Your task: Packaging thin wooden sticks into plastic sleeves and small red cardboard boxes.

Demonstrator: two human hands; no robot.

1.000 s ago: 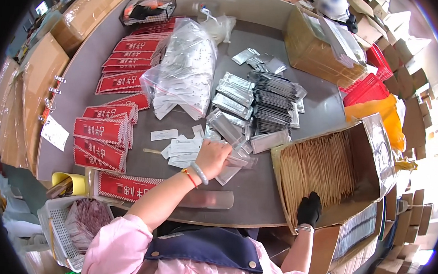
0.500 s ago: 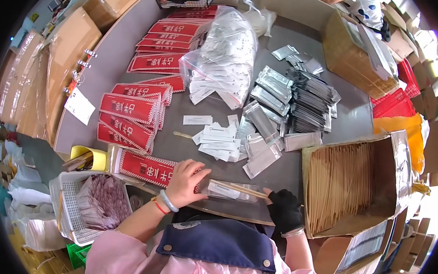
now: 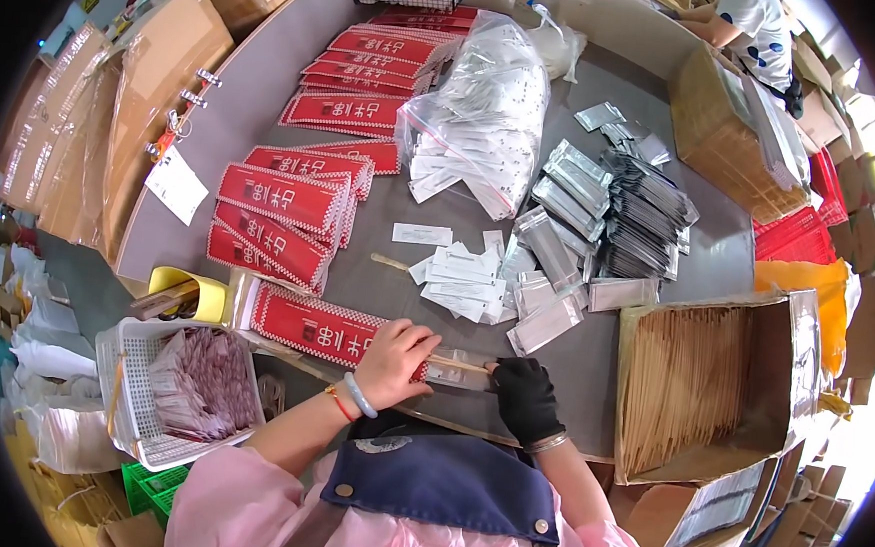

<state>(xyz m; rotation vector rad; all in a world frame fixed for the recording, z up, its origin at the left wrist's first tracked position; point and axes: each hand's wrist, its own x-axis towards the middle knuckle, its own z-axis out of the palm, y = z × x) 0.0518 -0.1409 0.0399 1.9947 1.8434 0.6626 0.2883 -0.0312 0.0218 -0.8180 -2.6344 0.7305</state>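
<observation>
My left hand (image 3: 399, 361) closes on the right end of a red paper sleeve (image 3: 304, 324) with a checkered border, lying along the table's near edge. In my right hand (image 3: 528, 404), which wears a black fingerless glove, is the right end of some pale wooden chopsticks (image 3: 462, 364). They lie over a clear packet (image 3: 463, 379), and both reach under my left fingers at the sleeve's end. Whether the tips are inside the sleeve is hidden. Beyond my hands lie small white paper packets (image 3: 460, 277) and clear packets (image 3: 547, 320).
Red sleeves (image 3: 280, 199) are piled at left, behind a yellow cup (image 3: 201, 295) and a white basket (image 3: 121, 374). A plastic bag (image 3: 494, 86) of white packets and dark packets (image 3: 646, 221) stand farther back. A carton (image 3: 686, 379) of wooden sticks sits at right.
My right hand has moved left with the chopsticks and clear packet, closer to my left hand. Less of both shows now. The whole view has shifted slightly.
</observation>
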